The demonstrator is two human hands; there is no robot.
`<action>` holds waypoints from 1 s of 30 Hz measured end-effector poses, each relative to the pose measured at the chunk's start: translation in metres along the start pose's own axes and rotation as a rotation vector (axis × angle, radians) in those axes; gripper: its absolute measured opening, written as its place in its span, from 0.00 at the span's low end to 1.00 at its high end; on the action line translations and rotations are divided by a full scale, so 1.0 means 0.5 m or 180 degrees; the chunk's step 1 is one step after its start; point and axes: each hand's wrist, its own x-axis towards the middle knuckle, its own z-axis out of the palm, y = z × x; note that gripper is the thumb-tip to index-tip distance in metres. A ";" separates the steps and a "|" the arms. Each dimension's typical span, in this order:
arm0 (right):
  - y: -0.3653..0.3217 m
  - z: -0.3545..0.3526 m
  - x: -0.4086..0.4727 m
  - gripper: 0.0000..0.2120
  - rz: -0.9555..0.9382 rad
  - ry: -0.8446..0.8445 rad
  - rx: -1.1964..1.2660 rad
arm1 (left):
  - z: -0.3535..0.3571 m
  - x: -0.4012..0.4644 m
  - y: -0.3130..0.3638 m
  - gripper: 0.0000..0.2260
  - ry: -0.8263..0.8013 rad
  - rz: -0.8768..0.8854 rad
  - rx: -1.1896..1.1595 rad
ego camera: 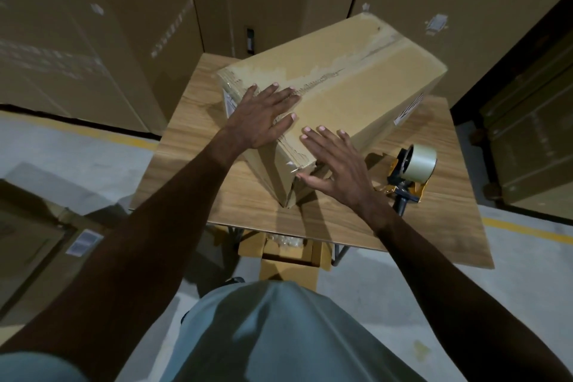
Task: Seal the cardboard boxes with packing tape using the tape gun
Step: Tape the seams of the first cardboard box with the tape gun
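Observation:
A long brown cardboard box point(350, 77) lies at an angle on the wooden table point(198, 170), its top seam torn and rough along the middle. My left hand point(263, 115) lies flat on the near end of the box top, fingers straight and spread. My right hand point(335, 164) is spread over the near corner of the box, fingertips on the top edge and thumb against the side. The tape gun point(409, 174), yellow and dark with a clear roll of tape, lies on the table just right of my right hand, untouched.
Tall stacks of large cardboard cartons point(93, 34) stand behind and left of the table, more at the right point(527, 139). An open box point(288, 254) sits on the floor under the table's near edge. Another carton point(37, 242) lies at the lower left.

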 end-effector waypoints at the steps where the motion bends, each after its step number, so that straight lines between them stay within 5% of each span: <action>1: -0.006 0.002 -0.002 0.35 0.0057 0.0017 -0.0060 | 0.001 0.000 0.000 0.31 -0.0009 0.0007 -0.0002; 10: -0.033 -0.022 -0.005 0.40 0.0565 -0.0347 0.0349 | -0.003 -0.004 0.005 0.31 0.0055 0.0024 -0.0090; 20: -0.073 -0.001 0.003 0.35 0.0883 0.0094 0.0060 | 0.001 -0.003 0.004 0.30 0.0076 -0.0015 -0.0156; 24: -0.066 -0.026 0.008 0.44 0.0904 -0.0400 0.0368 | -0.002 -0.003 0.002 0.31 0.0024 0.0021 -0.0152; 30: -0.004 -0.057 0.022 0.37 0.0580 -0.0616 0.0639 | -0.002 -0.002 0.000 0.32 -0.0027 0.0045 -0.0128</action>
